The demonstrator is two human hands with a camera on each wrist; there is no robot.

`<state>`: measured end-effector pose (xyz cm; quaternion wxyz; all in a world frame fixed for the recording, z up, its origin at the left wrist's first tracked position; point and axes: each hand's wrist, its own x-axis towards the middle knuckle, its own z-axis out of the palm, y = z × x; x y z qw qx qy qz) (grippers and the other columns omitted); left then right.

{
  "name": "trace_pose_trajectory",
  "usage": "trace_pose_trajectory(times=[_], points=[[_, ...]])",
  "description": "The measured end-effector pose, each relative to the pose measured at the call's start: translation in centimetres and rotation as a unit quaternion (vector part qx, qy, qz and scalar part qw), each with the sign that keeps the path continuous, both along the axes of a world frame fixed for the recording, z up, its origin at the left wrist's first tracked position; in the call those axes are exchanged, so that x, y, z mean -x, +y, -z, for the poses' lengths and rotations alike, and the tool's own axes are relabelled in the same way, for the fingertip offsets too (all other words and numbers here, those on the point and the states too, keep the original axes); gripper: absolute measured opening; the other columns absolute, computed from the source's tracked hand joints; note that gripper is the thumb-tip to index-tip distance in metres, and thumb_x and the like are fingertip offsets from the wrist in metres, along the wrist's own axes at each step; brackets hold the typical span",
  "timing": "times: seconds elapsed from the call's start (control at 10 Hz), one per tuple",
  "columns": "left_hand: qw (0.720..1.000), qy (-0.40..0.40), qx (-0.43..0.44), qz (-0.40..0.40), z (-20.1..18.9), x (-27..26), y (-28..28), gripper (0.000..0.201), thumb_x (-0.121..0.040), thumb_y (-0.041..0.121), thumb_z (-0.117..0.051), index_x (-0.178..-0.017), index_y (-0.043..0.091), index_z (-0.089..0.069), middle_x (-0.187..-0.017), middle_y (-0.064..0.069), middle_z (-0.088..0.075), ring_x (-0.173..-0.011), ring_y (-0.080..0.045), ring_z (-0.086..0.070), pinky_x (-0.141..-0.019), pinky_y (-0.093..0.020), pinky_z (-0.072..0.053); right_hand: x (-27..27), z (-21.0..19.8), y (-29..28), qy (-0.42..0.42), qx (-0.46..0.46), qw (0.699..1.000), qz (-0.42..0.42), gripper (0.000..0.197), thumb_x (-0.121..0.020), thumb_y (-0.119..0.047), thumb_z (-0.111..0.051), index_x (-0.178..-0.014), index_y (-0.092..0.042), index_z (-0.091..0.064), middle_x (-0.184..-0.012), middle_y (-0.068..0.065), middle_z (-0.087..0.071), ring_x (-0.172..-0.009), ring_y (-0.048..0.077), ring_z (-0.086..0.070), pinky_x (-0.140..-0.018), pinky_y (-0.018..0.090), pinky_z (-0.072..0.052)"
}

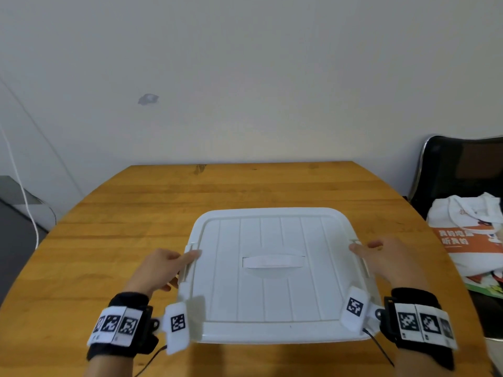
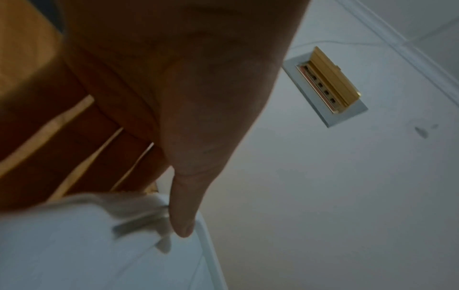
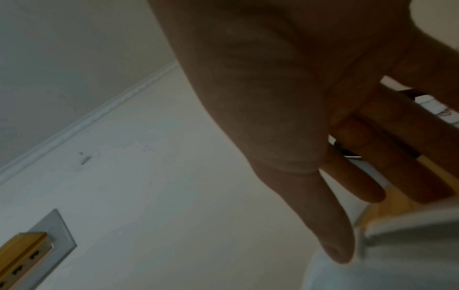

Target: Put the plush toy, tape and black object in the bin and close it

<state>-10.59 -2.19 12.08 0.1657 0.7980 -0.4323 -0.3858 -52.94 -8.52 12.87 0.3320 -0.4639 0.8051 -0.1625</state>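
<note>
Both hands flank the white bin point(image 1: 275, 270), which sits lidded on the wooden bench point(image 1: 136, 213). Left hand point(image 1: 160, 268) thumb presses the left latch point(image 1: 189, 263), fingers straight. Right hand point(image 1: 389, 263) fingers are straight and apart beside the right latch point(image 1: 363, 263).

Likely a home: wooden table point(image 1: 136, 213), black chair point(image 1: 460, 170).

My smooth white plastic bin lid point(image 1: 272, 268) sits on a glossy, grained wooden table point(image 1: 136, 213).
</note>
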Motion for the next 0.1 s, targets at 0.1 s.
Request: trace_pose_trajectory(times=[0.1], points=[[0.998,0.057,0.017,-0.021,0.13,-0.85,2.25,0.044,-0.090,0.060,-0.058,-0.091,0.022,-0.080,-0.085,0.003,-0.080,-0.079,-0.021,-0.076,-0.075,-0.037,-0.057,0.20,-1.31,0.77,-0.009,0.057,0.998,0.010,0.054,-0.086,-0.052,-0.071,-0.126,-0.016,-0.063,-0.103,0.000,-0.059,-0.097,0.020,-0.057,-0.086,0.039,-0.048]])
